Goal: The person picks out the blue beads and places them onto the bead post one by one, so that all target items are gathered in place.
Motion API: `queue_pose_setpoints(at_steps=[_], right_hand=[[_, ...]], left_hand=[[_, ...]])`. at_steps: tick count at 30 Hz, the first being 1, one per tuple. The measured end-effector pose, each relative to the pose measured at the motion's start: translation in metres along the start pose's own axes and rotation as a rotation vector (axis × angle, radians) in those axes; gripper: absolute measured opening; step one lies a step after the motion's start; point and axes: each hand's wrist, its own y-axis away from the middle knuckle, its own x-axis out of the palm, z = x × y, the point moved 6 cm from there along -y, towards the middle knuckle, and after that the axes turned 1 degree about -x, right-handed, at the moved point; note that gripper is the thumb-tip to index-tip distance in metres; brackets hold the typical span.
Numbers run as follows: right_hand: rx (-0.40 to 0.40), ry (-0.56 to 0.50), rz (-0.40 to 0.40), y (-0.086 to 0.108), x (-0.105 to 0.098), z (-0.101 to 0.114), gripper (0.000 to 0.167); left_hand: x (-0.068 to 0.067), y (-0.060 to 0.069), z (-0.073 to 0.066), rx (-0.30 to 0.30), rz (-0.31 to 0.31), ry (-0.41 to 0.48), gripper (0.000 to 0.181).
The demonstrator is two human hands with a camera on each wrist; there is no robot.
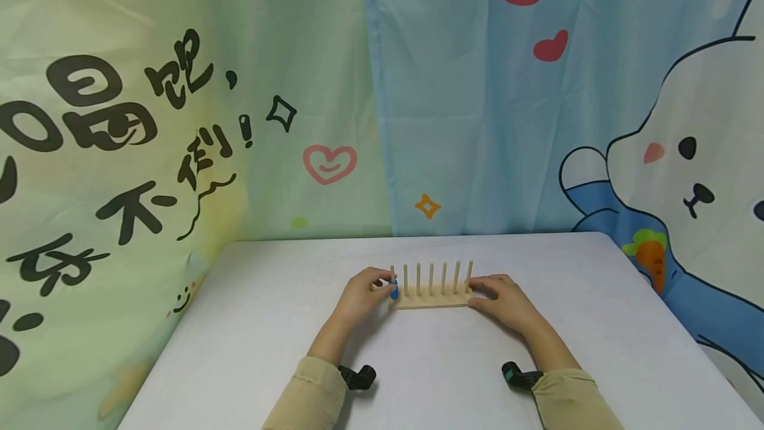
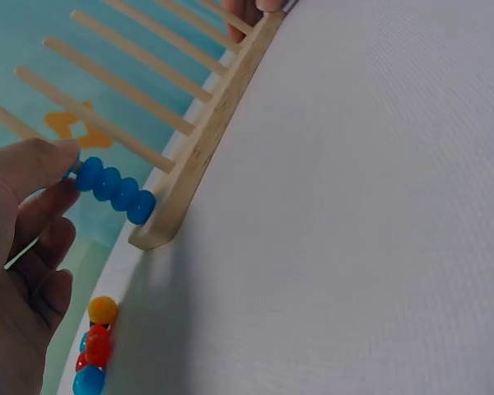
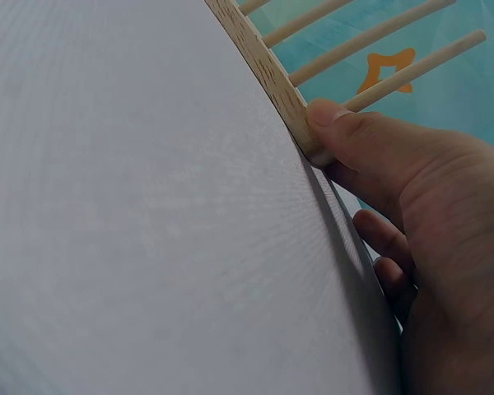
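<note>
A pale wooden pegboard (image 1: 431,301) with a row of several upright pegs (image 1: 444,277) stands on the table. Its leftmost peg carries a stack of blue beads (image 2: 115,189). At that peg, my left hand (image 1: 358,296) pinches a blue bead between thumb and index finger, just above the stack. Most of this bead is hidden by the fingertips in the left wrist view. The other pegs are bare. My right hand (image 1: 507,302) grips the right end of the base, thumb (image 3: 333,119) on the near side and the other fingers partly hidden behind.
Loose red, yellow and blue beads (image 2: 97,346) lie on the table beyond the left hand. A white cloth covers the table (image 1: 442,350). Behind it hangs a printed curtain (image 1: 447,118). Black wrist cameras sit at both sleeves.
</note>
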Motion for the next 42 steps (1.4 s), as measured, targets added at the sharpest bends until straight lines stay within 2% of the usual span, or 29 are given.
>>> queue_pose_setpoints(at_steps=[6, 11, 14, 18, 22, 26, 29, 32, 36, 42], right_hand=[[-0.008, 0.004, -0.002, -0.001, -0.001, 0.001, 0.049], [-0.011, 0.008, -0.005, 0.0, -0.002, 0.003, 0.049], [-0.009, 0.001, -0.007, 0.0, -0.001, 0.004, 0.048], [-0.009, 0.0, -0.005, 0.0, -0.001, 0.005, 0.048], [-0.011, 0.007, -0.002, 0.0, 0.0, 0.005, 0.049], [-0.014, 0.009, -0.007, 0.001, 0.0, 0.004, 0.049], [-0.01, 0.001, -0.011, 0.001, 0.001, 0.003, 0.048], [-0.013, 0.006, -0.013, 0.001, 0.002, 0.002, 0.048], [-0.011, 0.013, -0.008, 0.001, 0.001, 0.001, 0.049], [-0.005, 0.012, -0.008, 0.001, 0.0, 0.002, 0.049]], left_hand=[[0.002, 0.002, 0.004, -0.006, 0.007, -0.008, 0.022], [0.001, 0.007, 0.006, -0.014, 0.014, -0.024, 0.032], [-0.003, 0.012, 0.007, 0.001, -0.015, -0.042, 0.033], [-0.016, 0.02, 0.013, 0.005, -0.087, -0.063, 0.028], [-0.03, 0.029, 0.027, -0.034, -0.144, -0.044, 0.025], [-0.04, 0.038, 0.047, -0.122, -0.171, -0.031, 0.023], [-0.044, 0.042, 0.059, -0.174, -0.161, -0.044, 0.022], [-0.044, 0.043, 0.065, -0.165, -0.146, -0.078, 0.02], [-0.041, 0.044, 0.064, -0.133, -0.138, -0.141, 0.019], [-0.038, 0.043, 0.064, -0.14, -0.123, -0.185, 0.017]])
